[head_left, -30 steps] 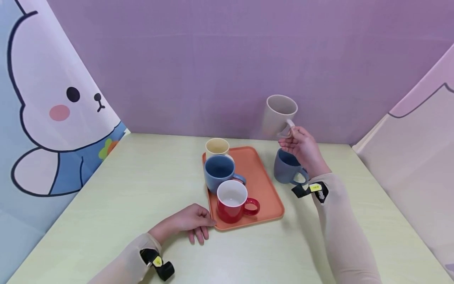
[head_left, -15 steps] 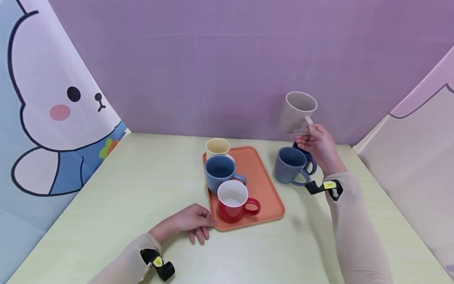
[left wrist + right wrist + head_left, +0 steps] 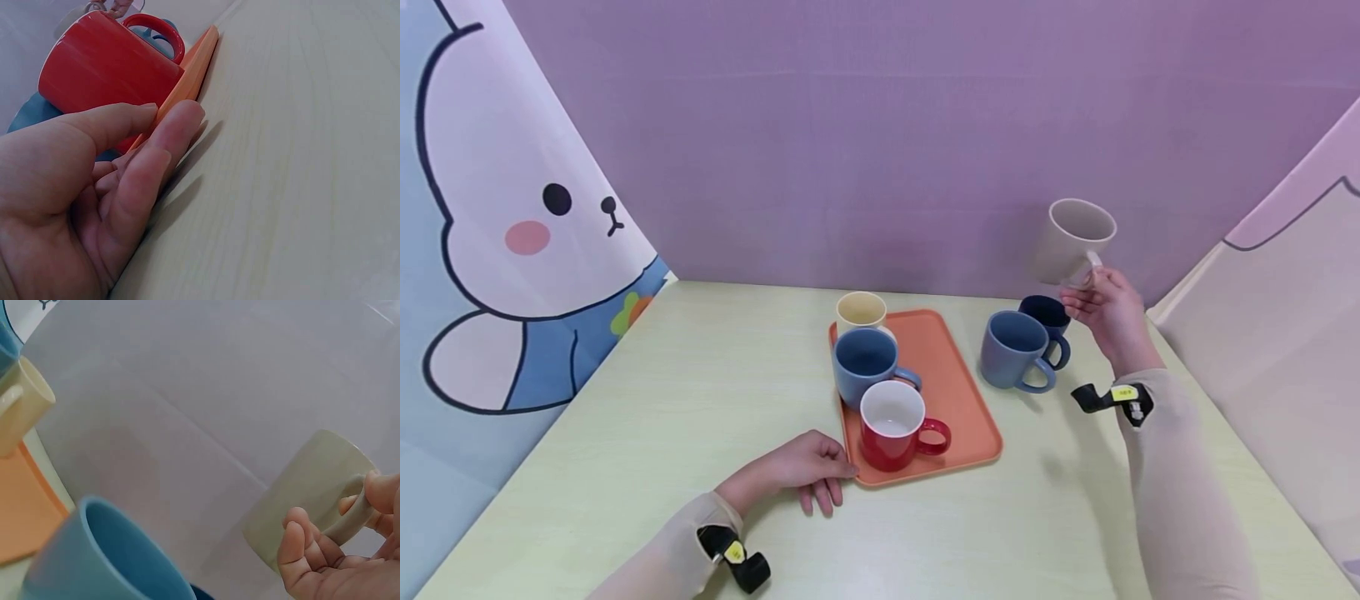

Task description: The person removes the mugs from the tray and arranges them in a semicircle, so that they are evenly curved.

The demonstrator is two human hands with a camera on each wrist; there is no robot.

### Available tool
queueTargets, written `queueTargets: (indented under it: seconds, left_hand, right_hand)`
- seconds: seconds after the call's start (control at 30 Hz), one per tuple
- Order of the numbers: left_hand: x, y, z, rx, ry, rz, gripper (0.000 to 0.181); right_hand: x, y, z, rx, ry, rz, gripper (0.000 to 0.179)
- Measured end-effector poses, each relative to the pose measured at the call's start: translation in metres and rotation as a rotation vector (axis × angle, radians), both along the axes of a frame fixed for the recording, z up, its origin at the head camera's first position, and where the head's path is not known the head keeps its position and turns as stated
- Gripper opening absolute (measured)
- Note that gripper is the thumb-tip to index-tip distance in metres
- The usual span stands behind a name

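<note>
Pale mug (image 3: 1070,248): up in the air over the far right of the desk (image 3: 700,400), in front of the purple backdrop (image 3: 775,167). Its lower end kinda melts into the backdrop in the head view, so the bottom is hard to make out.
Right hand (image 3: 1107,310): grip is pinching that mug by its handle. In the right wrist view the frame edge chops off part of the hand, and the fingers cover bits of the handle.
Left hand (image 3: 805,471): grip is pinching the near left corner of the orange tray (image 3: 961,412), thumb at the rim.
Tray lineup: red mug (image 3: 886,446) nearest, blue mug (image 3: 852,382) behind it, cream mug (image 3: 859,311) at the back. Each one blocks a chunk of the next, so can't tell if they touch.
Off the tray: grey-blue mug (image 3: 1002,360) on the desk right of the tray, navy mug (image 3: 1045,311) just behind it, partly covered. Right wrist view only gets a dark sliver of the navy one, bottom edge.
</note>
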State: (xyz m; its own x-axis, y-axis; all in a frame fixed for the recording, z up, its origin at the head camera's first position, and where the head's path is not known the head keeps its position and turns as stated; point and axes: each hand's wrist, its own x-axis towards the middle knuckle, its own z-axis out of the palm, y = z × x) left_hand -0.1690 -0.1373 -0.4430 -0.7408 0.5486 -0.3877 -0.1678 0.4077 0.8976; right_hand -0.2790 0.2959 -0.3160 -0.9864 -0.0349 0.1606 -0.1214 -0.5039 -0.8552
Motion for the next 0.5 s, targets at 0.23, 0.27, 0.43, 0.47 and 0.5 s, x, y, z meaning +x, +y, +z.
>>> queueTargets:
  seconds: [0.23, 0.27, 0.43, 0.47, 0.5]
  left_hand:
    - [-0.001, 0.000, 0.001, -0.014, -0.001, -0.003, 0.025]
    - [-0.001, 0.000, 0.002, -0.015, -0.003, -0.002, 0.025]
    - [0.000, 0.000, 0.003, -0.016, -0.005, -0.001, 0.025]
    - [-0.001, 0.001, 0.003, -0.016, -0.005, -0.001, 0.025]
    - [-0.001, 0.001, 0.002, -0.017, -0.005, -0.001, 0.025]
  right_hand:
    - [-0.001, 0.019, -0.011, -0.088, -0.001, -0.029, 0.010]
    - [-0.001, 0.022, -0.012, -0.097, -0.005, -0.032, 0.010]
    - [0.000, 0.035, -0.018, -0.118, -0.033, -0.054, 0.011]
    - [0.000, 0.037, -0.020, -0.121, -0.042, -0.061, 0.011]
    - [0.001, 0.040, -0.021, -0.123, -0.051, -0.068, 0.012]
